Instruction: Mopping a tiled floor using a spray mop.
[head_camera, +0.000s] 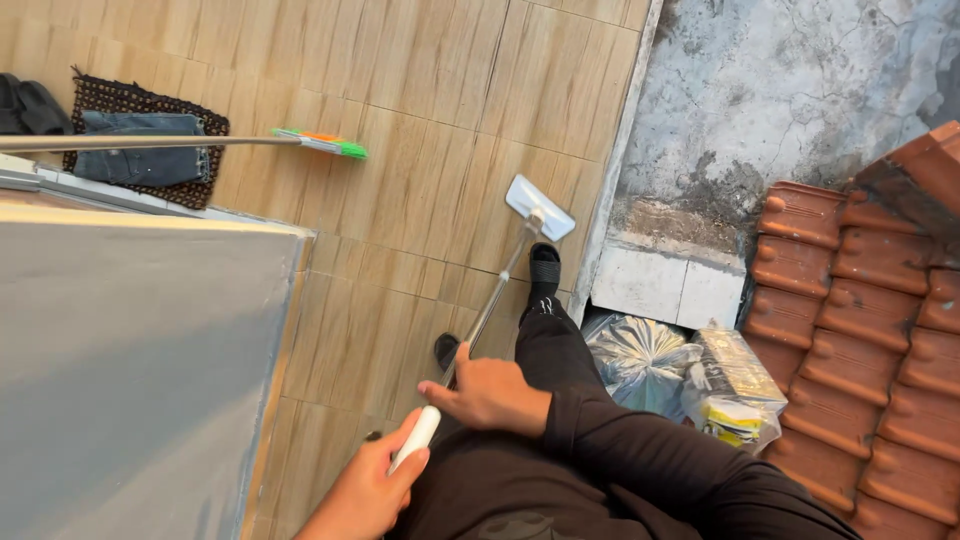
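while the person stands on the wood-look floor (420, 150), both hands are on a mop (485, 315) — the left hand (365, 490) has its fingers curled shut round the white grip at the top of the handle, and the right hand (485, 392) is closed round the metal pole just below. the flat white mop head (538, 207) rests on the floor just beyond a black sandal (544, 265). a broom (320, 143) lies well off to the left, near a dark mat (150, 100) — clear bags (690, 375) sit by the roof tiles (860, 300).
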